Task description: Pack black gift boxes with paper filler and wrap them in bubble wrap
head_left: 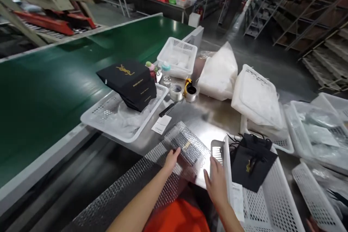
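A dark box with a gold logo lies on the metal table under bubble wrap (187, 144). The loose length of the wrap trails off the table's front edge to the lower left. My left hand (171, 160) pinches the wrap at the near left side of the box, thumb on top. At the box's right end is my right hand (216, 178), its thumb and fingers apart, close to the wrap and beside a white basket. Beyond the box lie a white paper slip (161, 124) and a black box cutter (167, 110).
Tape rolls (176, 92) and a yellow tape dispenser (188, 84) stand behind. Black folded bags (130, 83) rest on a white basket (130, 138) by the green conveyor (67, 76). Black gift bags (251, 166) sit in the right basket (282, 192); another person's hand (312, 224) shows lower right.
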